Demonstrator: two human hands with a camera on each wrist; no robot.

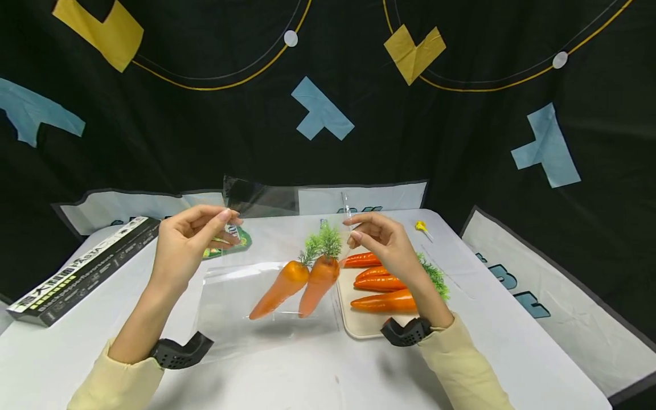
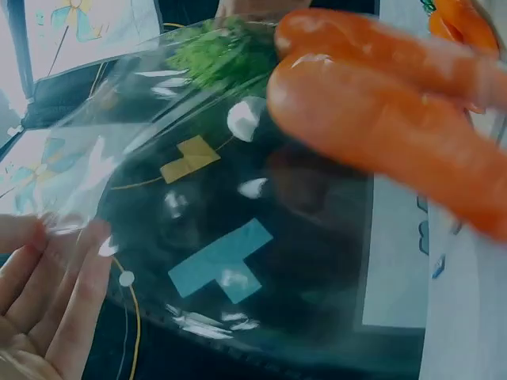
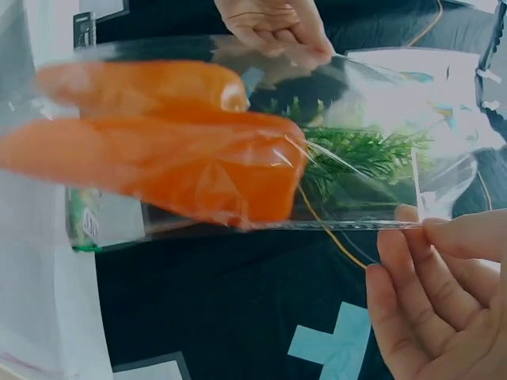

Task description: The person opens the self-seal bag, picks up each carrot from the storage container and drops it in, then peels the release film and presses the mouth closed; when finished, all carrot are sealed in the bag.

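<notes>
Though white, table (image 1: 287,378) before black backdrop (image 1: 230,136).

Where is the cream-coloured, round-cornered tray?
In the head view, the cream tray lies on the white table, right of the clear plastic bag, partly hidden behind the right hand and forearm.

Clear plastic bag (image 1: 220,296): between left hand (image 1: 184,236) and right hand (image 1: 384,242) | two tapered orange carrots (image 1: 320,285): in bag | shallow cream tray (image 1: 353,330): right of bag, more carrots (image 1: 384,303) on it | long black rectangular box (image 1: 84,270): left | small yellow-headed item (image 1: 421,226): far side, beyond tray
</notes>
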